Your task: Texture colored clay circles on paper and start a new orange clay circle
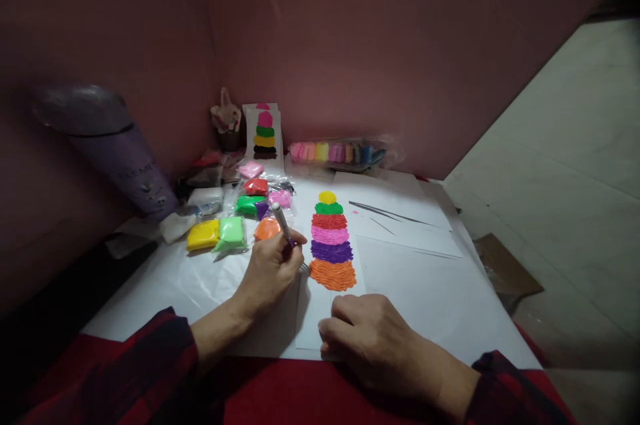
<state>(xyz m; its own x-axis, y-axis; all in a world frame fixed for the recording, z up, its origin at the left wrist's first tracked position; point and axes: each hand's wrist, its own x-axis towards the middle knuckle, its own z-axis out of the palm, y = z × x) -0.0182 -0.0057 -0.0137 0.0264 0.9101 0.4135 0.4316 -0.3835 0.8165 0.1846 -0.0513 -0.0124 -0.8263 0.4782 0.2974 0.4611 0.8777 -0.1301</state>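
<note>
A slim pen-shaped tool (280, 217) with a pale barrel and dark grip is pinched in my left hand (275, 261). Its thin tip points down at the left edge of the orange band in a stacked clay picture (330, 251). From top to bottom the picture runs yellow, green, red, pink, purple and orange, all with a ridged surface. Just below the orange band, my right hand (367, 338) rests on the white card (310, 325) with its fingers curled in. Whatever lies under those fingers is hidden.
Bagged clay in several colours, such as a yellow pack (203, 235), lies left. A purple bottle (125, 165) stands beyond it. At the back are sample cards (265, 135) and a clay pack (340, 153). Dark thin tools (375, 209) and a stick (383, 227) lie right on paper.
</note>
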